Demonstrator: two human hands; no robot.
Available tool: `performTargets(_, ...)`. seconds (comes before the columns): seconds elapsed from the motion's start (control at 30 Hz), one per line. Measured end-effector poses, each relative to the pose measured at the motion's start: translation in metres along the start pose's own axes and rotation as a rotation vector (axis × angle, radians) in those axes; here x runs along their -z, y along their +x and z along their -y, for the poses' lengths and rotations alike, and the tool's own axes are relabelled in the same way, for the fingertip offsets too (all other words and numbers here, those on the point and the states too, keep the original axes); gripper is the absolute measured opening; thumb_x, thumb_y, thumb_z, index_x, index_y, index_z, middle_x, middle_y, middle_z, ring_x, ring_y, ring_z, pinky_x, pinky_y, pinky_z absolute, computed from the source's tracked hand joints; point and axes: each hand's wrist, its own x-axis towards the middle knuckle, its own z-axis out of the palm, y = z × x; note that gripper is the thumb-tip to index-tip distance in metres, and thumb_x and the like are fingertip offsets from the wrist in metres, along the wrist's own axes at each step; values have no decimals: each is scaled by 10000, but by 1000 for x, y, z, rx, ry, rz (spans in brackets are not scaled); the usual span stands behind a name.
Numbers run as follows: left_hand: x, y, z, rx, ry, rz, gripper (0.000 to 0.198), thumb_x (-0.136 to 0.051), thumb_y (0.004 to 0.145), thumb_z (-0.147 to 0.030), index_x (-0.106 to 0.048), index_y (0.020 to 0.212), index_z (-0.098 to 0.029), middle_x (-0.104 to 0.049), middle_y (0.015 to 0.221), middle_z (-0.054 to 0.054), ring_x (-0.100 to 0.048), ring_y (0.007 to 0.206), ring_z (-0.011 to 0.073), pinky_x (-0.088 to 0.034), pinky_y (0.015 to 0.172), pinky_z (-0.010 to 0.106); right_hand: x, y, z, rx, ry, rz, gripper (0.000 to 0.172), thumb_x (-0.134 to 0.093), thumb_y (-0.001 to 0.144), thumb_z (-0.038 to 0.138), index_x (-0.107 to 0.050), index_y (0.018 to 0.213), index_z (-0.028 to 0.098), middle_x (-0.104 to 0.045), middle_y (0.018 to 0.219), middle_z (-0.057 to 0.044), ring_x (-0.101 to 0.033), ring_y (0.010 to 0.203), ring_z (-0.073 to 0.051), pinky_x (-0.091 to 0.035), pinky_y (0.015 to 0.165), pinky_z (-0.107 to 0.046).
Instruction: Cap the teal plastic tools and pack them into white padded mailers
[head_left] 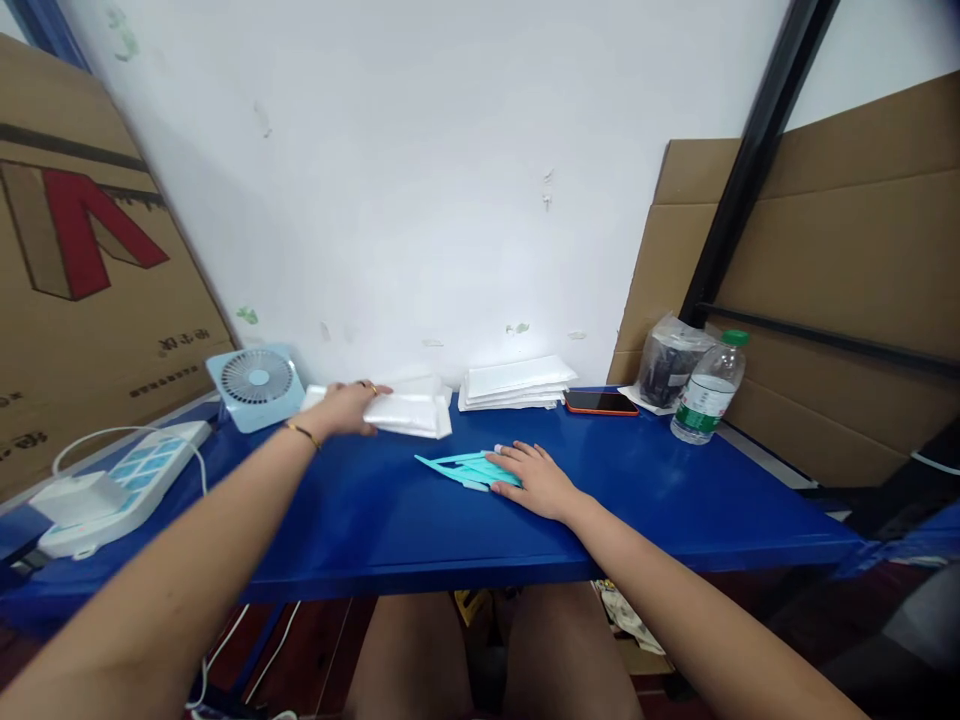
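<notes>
My left hand (pixel 349 408) reaches to the back left of the blue table. Its thumb and fingers are closed around a flat white envelope-like packet (pixel 409 413), one of several lying by the wall. My right hand (pixel 536 480) rests palm down near the table's middle with its fingers stretched out. Under those fingers lies a small fanned bunch of flat teal strips (pixel 465 468), partly covered by the hand. Something small and white shows at one fingertip. A neat stack of similar white packets (pixel 517 383) sits against the wall between my hands.
A light blue fan (pixel 259 385) and a white power strip (pixel 142 475) with a plugged-in adapter stand at left. To the right are a phone (pixel 601 403), a bagged dark item (pixel 667 365) and a water bottle (pixel 707 395). Cardboard (pixel 97 260) lines the sides.
</notes>
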Motion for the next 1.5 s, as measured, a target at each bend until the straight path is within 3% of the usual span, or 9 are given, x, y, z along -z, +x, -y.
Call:
performTargets(0.17, -52, 2, -18, -63, -178, 8, 1007, -699, 501, -528, -258, 1373, -281, -289, 1420, 115, -253, 1280, 338, -187, 1011, 483, 11, 0, -7, 27, 85, -121, 547, -410, 833, 559, -369, 1336, 347, -372, 1401, -3, -256, 1305, -259, -122, 1073, -455)
performTargets(0.3, -50, 0, -55, -188, -466, -53, 637, -494, 742, -561, -405, 1290, -250, -466, 1282, 86, -449, 1143, 266, -339, 942, 384, 42, 22, -39, -26, 261, -343, 362, -471, 822, 444, -639, 1068, 239, -621, 1081, -66, -536, 994, -229, -384, 898, -379)
performTargets(0.43, -50, 1, -102, -460, -570, -13, 398, -519, 775, -442, -560, 1102, -221, -567, 1081, 58, -546, 946, 191, -427, 796, 271, 62, 48, -69, -47, 383, -73, 249, -602, 712, 393, -708, 810, 189, -646, 702, -20, -539, 613, -156, -436, 600, -270)
performTargets(0.53, -56, -1, -126, -502, -559, 10, 329, -543, 774, -391, -573, 1056, -225, -577, 1018, 48, -550, 892, 180, -435, 740, 262, 57, 56, -77, 3, 447, 194, 287, -699, 614, 383, -718, 816, 180, -617, 601, 9, -511, 538, -122, -389, 504, -211)
performTargets(0.6, -59, -2, -135, -519, -590, 6, 316, -540, 784, -380, -564, 1061, -231, -574, 996, 42, -549, 865, 170, -434, 722, 256, 50, 56, -79, 19, 473, 252, 297, -725, 583, 374, -722, 804, 176, -602, 565, 20, -493, 508, -107, -360, 470, -191)
performTargets(0.77, -60, 10, -143, -480, -642, -60, 345, -462, 829, -465, -565, 1057, -228, -582, 919, 31, -550, 810, 158, -423, 682, 253, 44, 51, -83, 34, 481, 238, 265, -712, 619, 374, -725, 794, 175, -601, 581, 18, -486, 511, -102, -353, 472, -189)
performTargets(0.97, -60, 44, -156, -414, -467, -105, 335, -414, 848, -475, -620, 898, -217, -620, 809, 25, -570, 752, 174, -397, 614, 265, 49, 50, -84, 74, 511, 1, 234, -666, 686, 393, -740, 787, 196, -632, 724, -19, -558, 658, -147, -429, 612, -233)
performTargets(1.17, -63, 60, -151, -363, -454, -183, 315, -444, 851, -437, -663, 886, -213, -658, 892, 32, -574, 851, 183, -400, 720, 276, 44, 55, -95, 11, 492, -112, 254, -675, 675, 412, -739, 779, 190, -618, 691, -15, -553, 628, -143, -424, 603, -247)
performTargets(1.5, -78, 66, -143, -354, -612, -211, 330, -400, 877, -397, -693, 794, -271, -681, 904, -36, -558, 853, 157, -349, 770, 267, 36, 65, -97, 57, 426, -52, 303, -684, 669, 457, -743, 775, 180, -635, 695, -29, -566, 639, -140, -427, 605, -241)
